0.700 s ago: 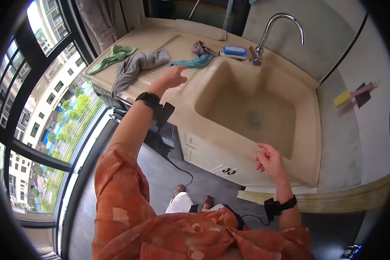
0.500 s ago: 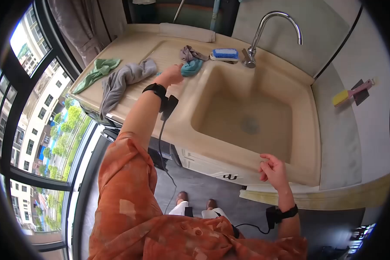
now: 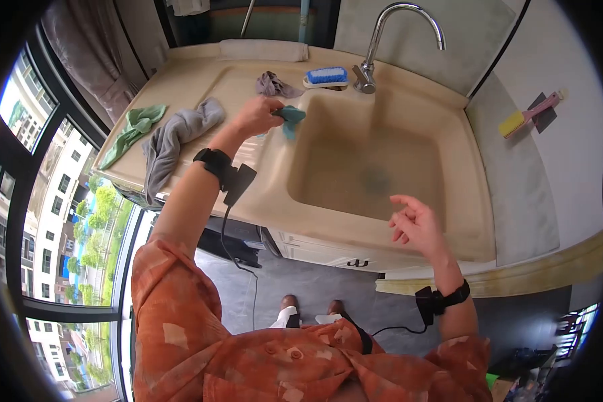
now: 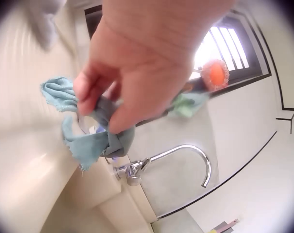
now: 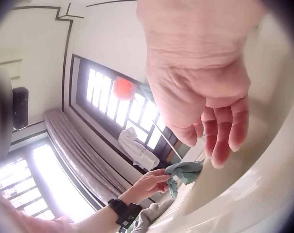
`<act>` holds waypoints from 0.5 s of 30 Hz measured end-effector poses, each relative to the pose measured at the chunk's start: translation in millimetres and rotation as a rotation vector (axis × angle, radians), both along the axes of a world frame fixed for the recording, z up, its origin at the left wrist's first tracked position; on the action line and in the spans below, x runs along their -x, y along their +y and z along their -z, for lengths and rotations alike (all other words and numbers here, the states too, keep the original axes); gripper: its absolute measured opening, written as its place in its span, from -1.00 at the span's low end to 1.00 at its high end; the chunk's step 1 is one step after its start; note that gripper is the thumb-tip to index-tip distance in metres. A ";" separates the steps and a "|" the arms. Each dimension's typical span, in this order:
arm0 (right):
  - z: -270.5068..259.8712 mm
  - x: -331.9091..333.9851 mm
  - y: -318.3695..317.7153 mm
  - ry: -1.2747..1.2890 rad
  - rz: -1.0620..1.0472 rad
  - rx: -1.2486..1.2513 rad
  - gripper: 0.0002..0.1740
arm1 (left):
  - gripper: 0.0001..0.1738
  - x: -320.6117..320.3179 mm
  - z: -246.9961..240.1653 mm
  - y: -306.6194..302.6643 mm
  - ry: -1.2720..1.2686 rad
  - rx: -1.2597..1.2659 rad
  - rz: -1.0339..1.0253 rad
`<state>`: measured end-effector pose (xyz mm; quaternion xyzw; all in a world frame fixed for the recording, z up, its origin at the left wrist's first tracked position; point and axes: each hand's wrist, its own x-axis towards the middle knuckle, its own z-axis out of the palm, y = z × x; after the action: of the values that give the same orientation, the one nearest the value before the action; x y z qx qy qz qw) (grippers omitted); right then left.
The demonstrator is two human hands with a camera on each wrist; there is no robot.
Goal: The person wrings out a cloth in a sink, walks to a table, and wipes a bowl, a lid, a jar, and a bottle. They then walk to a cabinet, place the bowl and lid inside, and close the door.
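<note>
The left hand (image 3: 256,116) pinches a teal cloth (image 3: 291,115) at the sink's left rim; in the left wrist view the cloth (image 4: 86,145) hangs in folds from the thumb and fingers of that hand (image 4: 137,73). Over the front part of the sink (image 3: 355,211) the right hand (image 3: 417,226) holds nothing, its fingers loosely bent. The right wrist view has this hand (image 5: 200,97) large, fingers hanging, with the teal cloth (image 5: 184,172) beyond it. A brownish cloth (image 3: 275,84) lies crumpled behind the left hand.
Grey cloth (image 3: 181,137) and green cloth (image 3: 135,130) lie on the counter's left. A blue-and-white brush (image 3: 327,76) sits behind the sink beside the faucet (image 3: 365,77). Cloudy water (image 3: 382,177) stands in the basin. A yellow-and-pink brush (image 3: 526,117) hangs on the right wall.
The left hand has reached the teal cloth, gripped it and lifted it away from the brownish cloth towards the sink's rim. The right hand stays over the sink's front, fingers slightly looser.
</note>
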<state>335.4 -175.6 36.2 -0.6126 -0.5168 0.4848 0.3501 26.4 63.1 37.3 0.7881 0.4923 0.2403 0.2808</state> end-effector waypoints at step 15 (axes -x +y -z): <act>-27.0 110.0 112.4 -0.157 -0.188 -0.179 -0.40 | -0.65 -16.2 -26.5 -74.9 -0.093 -0.116 0.241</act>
<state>225.4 -63.2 63.2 -0.5639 -0.6389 0.4181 0.3148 42.5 -11.8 63.8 0.8445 0.3657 0.2689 0.2841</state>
